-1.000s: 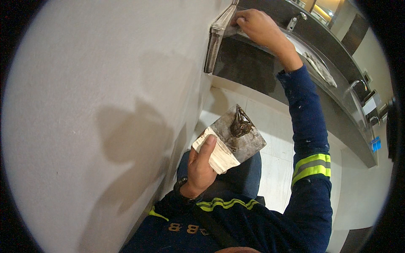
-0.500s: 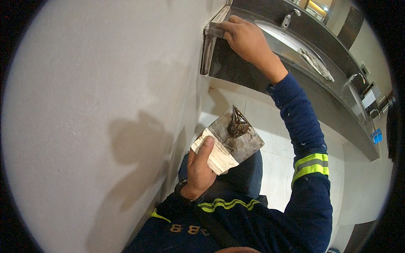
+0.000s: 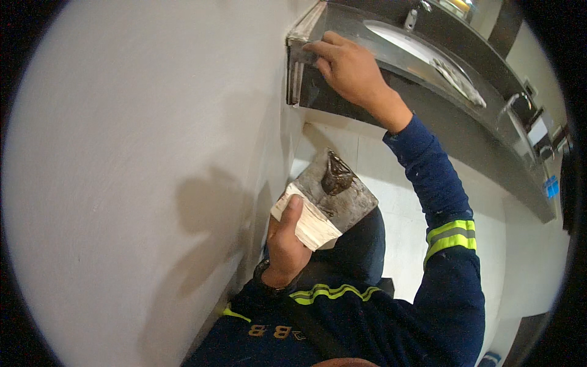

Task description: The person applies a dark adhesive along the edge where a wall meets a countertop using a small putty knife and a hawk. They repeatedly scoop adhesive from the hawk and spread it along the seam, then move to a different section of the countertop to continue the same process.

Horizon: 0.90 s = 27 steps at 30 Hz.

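My left hand [image 3: 286, 241] grips a wide scraper by its cream band, thumb on top; its grey plate [image 3: 358, 199] carries a lump of glossy dark-brown paste [image 3: 336, 176]. With pinched fingers, my right hand [image 3: 354, 70] holds a small grey scraper blade [image 3: 304, 54], partly hidden and blurred. That blade is at the front left corner of the dark vanity counter [image 3: 391, 79], where the counter meets the wall. Pale, streaky marks run along the counter's end strip [image 3: 293, 82] there.
A plain light wall [image 3: 153, 122] rises close on my left. Set into the counter are a white basin [image 3: 397, 38] and a tap [image 3: 412, 18]; a crumpled cloth [image 3: 455, 82] lies at the basin's edge. Pale floor tiles [image 3: 409, 226] show below, and a blue item [image 3: 551, 186] is at far right.
My right hand and its blade have shifted slightly down and left in the picture, along the counter corner. The left hand's scraper has moved a little left; the view has shifted somewhat.
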Available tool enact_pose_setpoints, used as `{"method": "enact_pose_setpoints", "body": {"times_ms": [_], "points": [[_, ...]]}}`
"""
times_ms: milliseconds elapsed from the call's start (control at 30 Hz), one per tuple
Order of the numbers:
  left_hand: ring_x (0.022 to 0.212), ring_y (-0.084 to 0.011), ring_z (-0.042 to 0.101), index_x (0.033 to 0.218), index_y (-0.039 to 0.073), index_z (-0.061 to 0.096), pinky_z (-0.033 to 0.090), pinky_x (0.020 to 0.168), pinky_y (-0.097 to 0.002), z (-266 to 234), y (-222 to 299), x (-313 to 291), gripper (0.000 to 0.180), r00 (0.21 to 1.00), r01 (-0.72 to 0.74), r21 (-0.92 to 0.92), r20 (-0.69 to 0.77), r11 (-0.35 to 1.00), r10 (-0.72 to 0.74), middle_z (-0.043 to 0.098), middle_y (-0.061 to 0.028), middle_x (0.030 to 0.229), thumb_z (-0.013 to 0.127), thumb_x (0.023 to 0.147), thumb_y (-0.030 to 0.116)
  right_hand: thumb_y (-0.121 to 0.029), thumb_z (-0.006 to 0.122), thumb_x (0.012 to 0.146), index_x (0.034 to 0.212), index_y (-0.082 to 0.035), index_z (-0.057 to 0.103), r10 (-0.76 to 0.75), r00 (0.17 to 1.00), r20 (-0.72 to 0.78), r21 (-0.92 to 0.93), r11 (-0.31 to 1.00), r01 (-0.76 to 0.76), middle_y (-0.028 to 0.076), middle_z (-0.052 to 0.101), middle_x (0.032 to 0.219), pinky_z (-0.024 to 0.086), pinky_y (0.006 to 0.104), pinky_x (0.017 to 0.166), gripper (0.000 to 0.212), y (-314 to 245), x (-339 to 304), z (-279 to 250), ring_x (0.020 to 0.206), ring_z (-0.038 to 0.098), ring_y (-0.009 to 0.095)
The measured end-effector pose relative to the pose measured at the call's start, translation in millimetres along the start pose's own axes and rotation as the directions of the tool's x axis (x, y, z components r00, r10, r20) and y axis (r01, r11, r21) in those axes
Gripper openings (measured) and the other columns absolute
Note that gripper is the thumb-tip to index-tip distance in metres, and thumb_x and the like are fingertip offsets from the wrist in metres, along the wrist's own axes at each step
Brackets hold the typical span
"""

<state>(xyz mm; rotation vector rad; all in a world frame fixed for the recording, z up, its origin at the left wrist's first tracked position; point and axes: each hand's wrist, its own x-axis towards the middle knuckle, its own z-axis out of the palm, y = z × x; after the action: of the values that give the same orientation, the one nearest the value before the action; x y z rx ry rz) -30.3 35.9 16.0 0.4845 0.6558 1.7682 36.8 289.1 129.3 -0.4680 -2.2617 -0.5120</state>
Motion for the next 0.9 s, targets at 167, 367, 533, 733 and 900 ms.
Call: {"method": "enact_pose_setpoints", "body": {"times_ms": [167, 367, 533, 733, 900], "points": [[0.112, -0.0295, 0.055, 0.131, -0.001, 0.042, 0.045, 0.097, -0.0443, -23, 1, -1, 0.047, 0.972, -0.233, 0.347, 0.051, 0.908, 0.23, 0.053, -0.0166, 0.124, 0.042, 0.097, 0.031, -0.007, 0.055, 0.079, 0.109, -0.012, 0.063, 0.218, 0.975, 0.04, 0.337, 0.916, -0.219, 0.013, 0.049, 0.081, 0.046, 0.0438, 0.068, 0.031, -30, -73, 22, 0.078, 0.057, 0.034], [0.115, -0.0301, 0.054, 0.132, 0.0, 0.04, 0.045, 0.098, -0.0466, -18, -19, 7, 0.048, 0.998, 0.066, 0.032, 0.007, 0.997, -0.067, 0.053, -0.0164, 0.124, 0.043, 0.097, 0.033, -0.002, 0.045, 0.081, 0.118, -0.004, 0.059, 0.551, 0.818, 0.168, 0.552, 0.635, -0.541, 0.013, 0.054, 0.084, 0.044, 0.0344, 0.07, 0.039, -37, -215, 35, 0.075, 0.052, 0.026], [0.114, -0.0306, 0.055, 0.132, -0.001, 0.041, 0.046, 0.097, -0.0451, -34, 3, 14, 0.048, 0.944, 0.316, 0.038, 0.087, 0.948, -0.318, 0.053, -0.0171, 0.123, 0.043, 0.097, 0.032, -0.007, 0.046, 0.09, 0.122, -0.005, 0.056, 0.849, 0.45, 0.277, 0.595, 0.216, -0.774, 0.003, 0.051, 0.082, 0.041, 0.0266, 0.063, 0.034, -81, -265, 20, 0.068, 0.044, 0.012], [0.11, -0.03, 0.058, 0.13, -0.001, 0.043, 0.047, 0.096, -0.0433, -57, 8, 20, 0.045, 0.892, 0.45, 0.145, -0.025, 0.881, -0.451, 0.057, -0.0172, 0.121, 0.043, 0.097, 0.03, -0.011, 0.045, 0.095, 0.127, -0.007, 0.053, 0.928, 0.268, 0.259, 0.581, 0.072, -0.811, -0.001, 0.046, 0.079, 0.037, 0.0207, 0.058, 0.033, -89, -279, -8, 0.067, 0.041, 0.006], [0.106, -0.0261, 0.06, 0.125, 0.0, 0.05, 0.049, 0.093, -0.0406, -56, 31, 14, 0.038, 0.96, 0.262, 0.163, 0.056, 0.951, -0.274, 0.061, -0.0126, 0.116, 0.042, 0.098, 0.025, -0.009, 0.047, 0.093, 0.131, -0.007, 0.049, 0.921, 0.213, 0.325, 0.738, -0.106, -0.666, -0.001, 0.048, 0.081, 0.038, 0.0207, 0.059, 0.038, -100, -297, 8, 0.067, 0.042, 0.007]]}}
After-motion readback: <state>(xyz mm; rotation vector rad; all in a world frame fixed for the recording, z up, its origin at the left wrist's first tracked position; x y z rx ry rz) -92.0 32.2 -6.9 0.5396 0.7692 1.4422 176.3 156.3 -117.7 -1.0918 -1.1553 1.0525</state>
